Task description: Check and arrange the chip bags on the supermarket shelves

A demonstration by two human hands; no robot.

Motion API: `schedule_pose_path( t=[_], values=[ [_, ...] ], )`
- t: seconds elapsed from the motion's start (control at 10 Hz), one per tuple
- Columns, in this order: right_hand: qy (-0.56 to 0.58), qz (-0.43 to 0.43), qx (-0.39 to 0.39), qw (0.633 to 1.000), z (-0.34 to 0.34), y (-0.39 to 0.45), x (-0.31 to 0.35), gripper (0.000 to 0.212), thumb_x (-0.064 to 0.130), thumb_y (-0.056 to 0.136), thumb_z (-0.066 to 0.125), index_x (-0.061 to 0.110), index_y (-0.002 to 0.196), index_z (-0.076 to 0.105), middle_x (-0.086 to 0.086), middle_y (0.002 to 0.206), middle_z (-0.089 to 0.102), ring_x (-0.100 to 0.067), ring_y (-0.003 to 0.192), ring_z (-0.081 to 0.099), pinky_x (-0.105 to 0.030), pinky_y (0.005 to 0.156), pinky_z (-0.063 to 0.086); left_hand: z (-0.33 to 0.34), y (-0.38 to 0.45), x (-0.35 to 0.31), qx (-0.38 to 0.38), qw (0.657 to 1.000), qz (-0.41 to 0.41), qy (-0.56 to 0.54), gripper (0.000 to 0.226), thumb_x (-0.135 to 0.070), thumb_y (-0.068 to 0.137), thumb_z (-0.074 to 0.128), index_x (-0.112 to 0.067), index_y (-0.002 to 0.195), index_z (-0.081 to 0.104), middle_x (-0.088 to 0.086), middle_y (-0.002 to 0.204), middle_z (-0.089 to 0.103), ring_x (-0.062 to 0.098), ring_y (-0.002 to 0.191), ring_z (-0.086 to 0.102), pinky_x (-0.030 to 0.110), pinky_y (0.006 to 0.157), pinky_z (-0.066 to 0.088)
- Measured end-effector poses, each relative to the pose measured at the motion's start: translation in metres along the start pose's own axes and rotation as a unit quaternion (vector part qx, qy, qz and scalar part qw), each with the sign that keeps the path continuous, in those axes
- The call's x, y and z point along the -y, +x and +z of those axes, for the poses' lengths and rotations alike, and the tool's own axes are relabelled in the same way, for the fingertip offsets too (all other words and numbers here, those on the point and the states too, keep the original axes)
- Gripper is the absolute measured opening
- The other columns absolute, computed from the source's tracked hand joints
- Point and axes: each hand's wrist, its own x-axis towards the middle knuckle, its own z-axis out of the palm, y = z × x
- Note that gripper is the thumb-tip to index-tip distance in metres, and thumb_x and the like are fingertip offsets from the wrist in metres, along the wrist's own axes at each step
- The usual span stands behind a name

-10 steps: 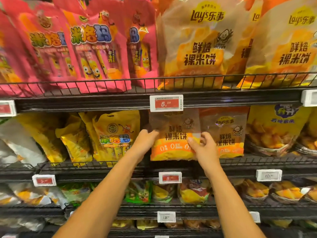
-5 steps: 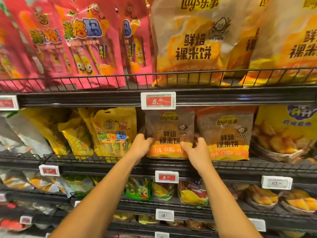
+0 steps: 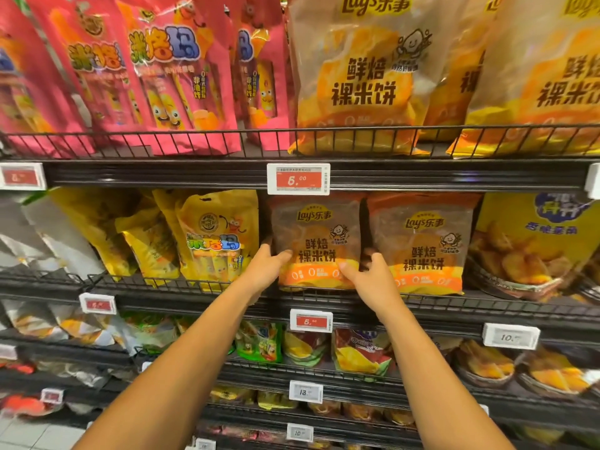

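Observation:
A brown and orange Lay's chip bag (image 3: 316, 238) stands upright on the middle wire shelf (image 3: 422, 305), under a red 6.00 price tag (image 3: 298, 178). My left hand (image 3: 267, 267) grips its lower left edge, thumb on the front. My right hand (image 3: 370, 277) holds its lower right corner, thumb across the orange band. A second Lay's bag of the same kind (image 3: 422, 245) stands right beside it, touching.
Yellow snack bags (image 3: 211, 238) lean to the left of my hands. A yellow bag with potato wedges (image 3: 532, 241) is at the right. Pink bags (image 3: 156, 69) and large Lay's bags (image 3: 367, 73) fill the shelf above. Lower shelves hold several more snack bags.
The held bag has gone from tilted forward to upright and further back on the shelf. Both hands moved with it, and the view has come closer to the shelf.

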Motion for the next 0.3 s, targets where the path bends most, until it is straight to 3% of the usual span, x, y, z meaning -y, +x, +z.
schedule_pose_path(
  t=[0.1,0.2,0.3],
  values=[
    [0.004,-0.004,0.008,1.0,-0.008,-0.006,0.006,0.071,0.037,0.094,0.068,0.011,0.15,0.033,-0.01,0.154,0.044,-0.028,0.139,0.046,-0.046,0.111,0.043,-0.007,-0.013,-0.004,0.01,1.0,-0.002,-0.024,0.076,-0.04,0.098,0.054,-0.019,0.156,0.009,0.005,0.162,0.021,0.028,0.144,0.031,0.042,0.111,0.033],
    [0.008,-0.014,-0.001,1.0,-0.013,-0.013,0.013,0.068,0.034,0.095,0.066,0.011,0.151,0.034,-0.01,0.154,0.043,-0.027,0.138,0.047,-0.041,0.108,0.043,-0.015,-0.027,-0.009,0.022,0.999,0.011,-0.032,0.076,-0.041,0.099,0.052,-0.02,0.157,0.007,0.003,0.163,0.017,0.028,0.146,0.027,0.042,0.112,0.031],
    [0.02,-0.03,-0.018,0.999,-0.017,-0.028,0.029,0.064,0.03,0.097,0.064,0.013,0.152,0.035,-0.009,0.153,0.046,-0.025,0.135,0.049,-0.032,0.098,0.042,-0.031,-0.044,-0.018,0.022,0.998,0.055,-0.022,0.066,-0.037,0.1,0.051,-0.019,0.155,0.018,0.003,0.16,0.027,0.023,0.144,0.031,0.042,0.113,0.032]
  ],
)
